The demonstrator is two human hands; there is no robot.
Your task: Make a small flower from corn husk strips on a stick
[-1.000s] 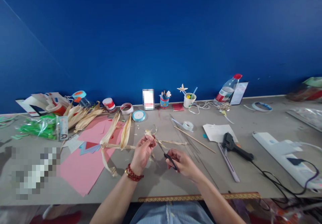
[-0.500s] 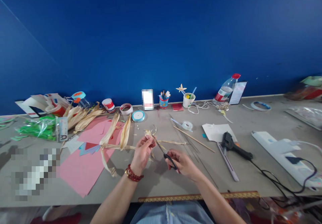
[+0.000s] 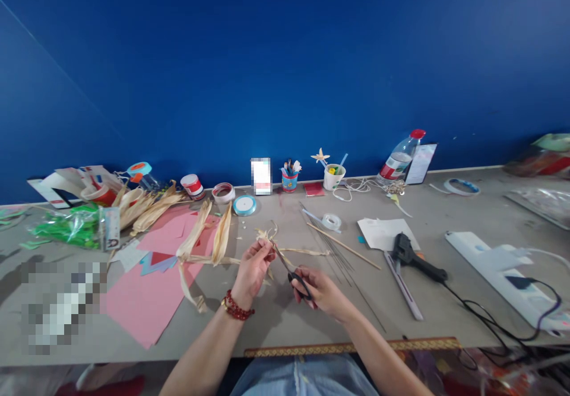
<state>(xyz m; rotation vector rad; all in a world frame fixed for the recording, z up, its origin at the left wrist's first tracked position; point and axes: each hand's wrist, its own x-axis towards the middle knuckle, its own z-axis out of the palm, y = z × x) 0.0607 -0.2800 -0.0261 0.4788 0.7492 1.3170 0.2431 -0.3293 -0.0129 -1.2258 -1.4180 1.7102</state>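
Note:
My left hand [image 3: 253, 266] pinches a small piece that looks like corn husk; my fingers hide most of it. In my right hand [image 3: 318, 288] are black-handled scissors [image 3: 299, 284], fingers closed round the loops. The blades point up and left, with their tips at my left fingertips. Dry husk strips [image 3: 307, 252] lie on the table just beyond my hands. Farther left, larger corn husks [image 3: 196, 230] rest partly over pink paper [image 3: 142, 301].
Thin wires [image 3: 336, 253] and a wooden stick [image 3: 345, 246] lie right of my hands. Beyond them are a glue gun [image 3: 416, 259] with a trailing cord and a white power strip [image 3: 494, 280]. Cups, tape rolls and a bottle [image 3: 398, 160] line the blue wall.
The scissors and my right hand have shifted very slightly left. My left hand stays almost in place, still pinching the piece.

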